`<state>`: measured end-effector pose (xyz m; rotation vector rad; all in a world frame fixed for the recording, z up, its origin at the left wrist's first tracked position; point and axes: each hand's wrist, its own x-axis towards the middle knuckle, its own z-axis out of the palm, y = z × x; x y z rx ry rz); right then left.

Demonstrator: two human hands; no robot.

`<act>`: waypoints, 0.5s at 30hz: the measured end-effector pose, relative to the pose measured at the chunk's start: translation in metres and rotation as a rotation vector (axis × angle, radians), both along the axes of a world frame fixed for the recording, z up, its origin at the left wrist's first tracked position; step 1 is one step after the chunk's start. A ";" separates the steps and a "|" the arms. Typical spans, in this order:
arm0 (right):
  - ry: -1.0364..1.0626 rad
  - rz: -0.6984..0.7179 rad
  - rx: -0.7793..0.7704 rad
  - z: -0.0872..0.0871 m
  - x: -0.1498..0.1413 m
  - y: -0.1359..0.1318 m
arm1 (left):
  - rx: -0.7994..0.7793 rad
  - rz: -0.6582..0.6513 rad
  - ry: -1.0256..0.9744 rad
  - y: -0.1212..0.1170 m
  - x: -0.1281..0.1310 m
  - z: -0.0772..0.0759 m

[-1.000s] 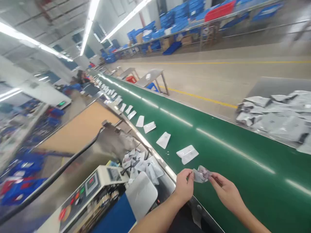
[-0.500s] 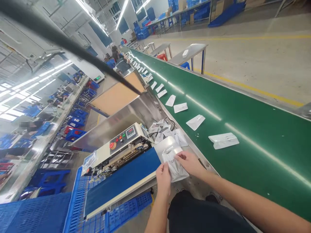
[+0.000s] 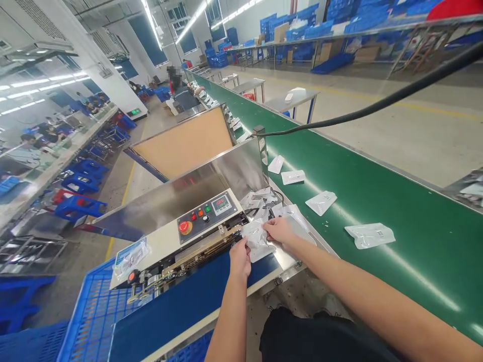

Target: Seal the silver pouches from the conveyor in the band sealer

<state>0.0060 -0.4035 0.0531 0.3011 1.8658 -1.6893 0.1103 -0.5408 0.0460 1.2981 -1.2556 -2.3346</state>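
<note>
Head view: the left hand (image 3: 240, 261) pinches a plastic bag (image 3: 257, 242) beside a sealing machine (image 3: 206, 218). The right hand (image 3: 279, 232) lies flat on the bag. More bags (image 3: 321, 203) sit on the green belt (image 3: 407, 201).

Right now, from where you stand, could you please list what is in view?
sealer: one, cream and steel, in front of the hands
held pouch: one, white, at the sealer's edge
pouch pile: one heap, white, behind the sealer
belt pouches: four nearby, white, on the conveyor
conveyor: one, green, to the right
crates: several, blue, lower left
cable: one, black, above the conveyor
steel tables: two, grey, beyond the conveyor
co-worker: one, seated far along the conveyor
left hand: one, on the held pouch
right hand: one, on the held pouch
</note>
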 end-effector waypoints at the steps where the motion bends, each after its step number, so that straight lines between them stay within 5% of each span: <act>1: 0.001 0.014 0.001 0.001 0.003 -0.007 | -0.002 0.010 -0.001 -0.004 0.005 0.000; 5: -0.010 0.107 -0.034 0.009 0.017 -0.031 | -0.060 0.080 -0.004 -0.023 0.027 0.003; 8: 0.038 0.170 -0.060 0.014 0.015 -0.015 | -0.136 0.175 -0.022 -0.035 0.042 0.006; 12: 0.317 0.022 0.276 -0.001 -0.011 0.096 | -0.274 0.400 -0.068 -0.045 0.072 0.012; 15: 0.336 -0.386 0.758 -0.029 -0.023 0.214 | -0.517 0.622 -0.098 -0.044 0.106 0.015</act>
